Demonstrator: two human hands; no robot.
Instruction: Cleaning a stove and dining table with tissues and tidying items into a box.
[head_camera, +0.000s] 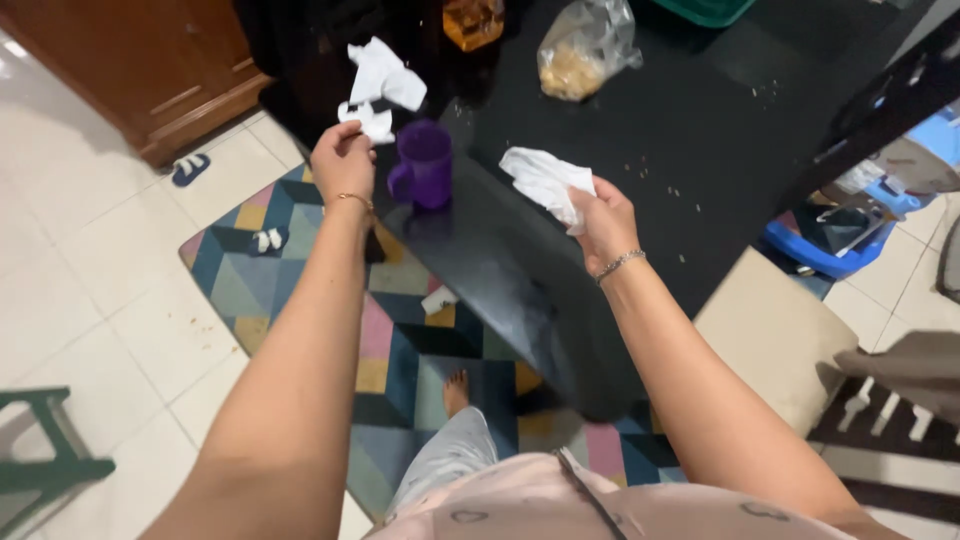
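From the head camera I look down at my two arms over a black table (600, 200). My left hand (342, 160) is lifted above the table's near corner, and its fingers are closed around a white crumpled tissue (380, 85) that sticks up from the fist. My right hand (603, 222) is over the table top, and its fingers pinch a second white tissue (545, 180), which hangs out to the left of the hand. Both hands hold paper firmly; neither is open.

Between my hands a purple mug (424, 165) stands upright on the table, near the left hand but not touching it. Farther back on the table lie a clear plastic bag (580, 50) with something pale brown inside and an amber glass container (472, 20). Small crumbs are spread on the dark surface near the right hand.

Below the table there is a colourful patterned rug (400, 330) on a white tile floor, and my bare foot (456, 392) stands on the rug. A small white scrap (438, 299) lies on it too.
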